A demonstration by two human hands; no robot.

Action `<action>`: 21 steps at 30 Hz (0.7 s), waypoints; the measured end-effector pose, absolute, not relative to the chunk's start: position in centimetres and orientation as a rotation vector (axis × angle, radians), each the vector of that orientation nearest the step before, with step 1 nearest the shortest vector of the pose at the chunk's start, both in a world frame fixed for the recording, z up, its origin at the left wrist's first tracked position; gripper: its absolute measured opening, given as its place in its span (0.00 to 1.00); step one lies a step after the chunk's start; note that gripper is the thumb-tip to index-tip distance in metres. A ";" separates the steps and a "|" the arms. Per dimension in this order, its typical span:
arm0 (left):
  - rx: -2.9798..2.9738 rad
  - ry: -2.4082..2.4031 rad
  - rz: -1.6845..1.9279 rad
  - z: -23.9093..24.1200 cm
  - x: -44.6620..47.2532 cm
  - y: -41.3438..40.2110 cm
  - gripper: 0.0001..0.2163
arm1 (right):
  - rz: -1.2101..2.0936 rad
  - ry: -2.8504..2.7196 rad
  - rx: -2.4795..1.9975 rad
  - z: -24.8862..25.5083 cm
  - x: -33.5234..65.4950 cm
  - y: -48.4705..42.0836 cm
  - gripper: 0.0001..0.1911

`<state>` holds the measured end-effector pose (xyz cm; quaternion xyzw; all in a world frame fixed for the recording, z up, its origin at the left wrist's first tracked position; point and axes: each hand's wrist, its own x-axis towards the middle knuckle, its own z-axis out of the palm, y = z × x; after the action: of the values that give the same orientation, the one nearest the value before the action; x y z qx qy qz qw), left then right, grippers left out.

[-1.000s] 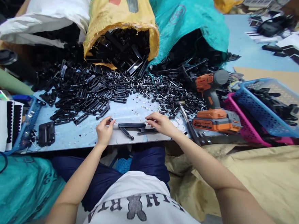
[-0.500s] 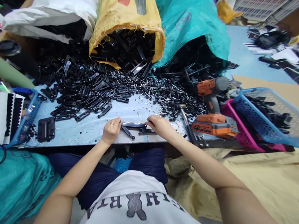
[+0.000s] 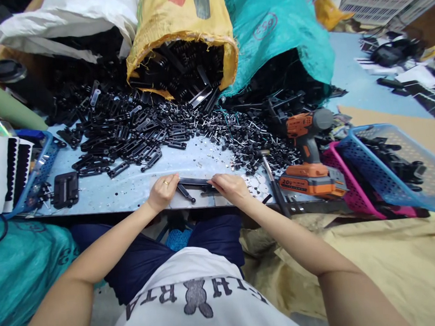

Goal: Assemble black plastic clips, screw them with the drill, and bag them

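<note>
A long black plastic bar [image 3: 193, 182] lies flat near the front edge of the pale blue table [image 3: 137, 181]. My left hand [image 3: 163, 190] pinches its left end, fingers closed on it. My right hand [image 3: 231, 187] presses down on its right end, where a second black piece lies under the fingers. A short black arm [image 3: 186, 193] angles out below the bar between my hands. A ring shows on my left hand.
A heap of black plastic parts [image 3: 126, 132] and small screws [image 3: 238, 136] covers the table behind the bar. An orange cordless drill [image 3: 308, 151] stands to the right, beside pink and blue baskets [image 3: 397, 170]. Yellow and teal sacks [image 3: 182, 41] spill parts at the back.
My left hand slid right from a small loose piece onto the bar's left end. My right hand stayed on the right end and settled lower.
</note>
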<state>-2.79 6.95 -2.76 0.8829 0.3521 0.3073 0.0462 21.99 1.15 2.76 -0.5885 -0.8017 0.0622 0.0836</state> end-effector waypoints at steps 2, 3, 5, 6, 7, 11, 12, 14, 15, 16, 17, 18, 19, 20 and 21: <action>2.695 1.106 0.909 -2.8 -3.1 7.3 0.12 | 0.206 -2.354 -1.657 1.8 22.3 0.8 0.20; 2.701 1.110 0.893 -2.8 -3.1 7.5 0.12 | 0.221 -2.336 -1.598 1.4 22.5 0.6 0.19; 2.721 1.081 0.851 -2.5 -3.2 7.6 0.13 | 0.257 -2.307 -1.496 0.5 23.2 0.1 0.20; 2.726 1.074 0.841 -2.3 -3.2 7.5 0.13 | 0.271 -2.303 -1.461 0.3 23.6 -0.1 0.20; 2.723 1.090 0.846 -2.0 -3.2 7.3 0.13 | 0.274 -2.309 -1.436 0.2 24.0 -0.3 0.21; 2.545 1.538 0.922 -0.5 -2.7 4.9 0.19 | 0.077 -2.335 -1.399 1.4 23.8 -0.3 0.22; 2.479 1.666 0.866 -0.1 -2.3 4.0 0.20 | 0.010 -2.319 -1.367 1.8 23.1 0.0 0.21; 2.378 1.807 0.624 0.6 -1.2 2.4 0.21 | -0.044 -2.298 -1.265 2.2 20.8 1.1 0.20; 2.340 1.823 0.468 0.8 -0.5 1.7 0.20 | -0.031 -2.303 -1.213 2.1 19.4 1.7 0.20; 2.303 1.821 0.321 1.0 0.2 1.1 0.19 | 0.007 -2.320 -1.173 1.8 18.1 2.4 0.20; 2.260 1.821 0.200 1.1 1.0 0.7 0.19 | 0.055 -2.333 -1.150 1.3 16.8 3.0 0.21; 2.216 1.824 0.115 1.2 1.6 0.5 0.18 | 0.107 -2.337 -1.144 0.8 15.9 3.5 0.22; 2.179 1.827 0.060 1.2 2.1 0.5 0.17 | 0.158 -2.333 -1.147 0.1 15.2 3.9 0.22; 2.151 1.829 0.035 1.1 2.4 0.6 0.17 | 0.205 -2.329 -1.150 -0.5 14.8 4.1 0.23; 2.134 1.830 0.032 1.0 2.4 0.7 0.17 | 0.243 -2.328 -1.157 -1.1 14.7 4.2 0.25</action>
<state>2.41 0.71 0.99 0.7489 0.6419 0.0112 0.1643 14.69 4.22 -1.06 -0.4276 -0.8604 0.0898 0.2625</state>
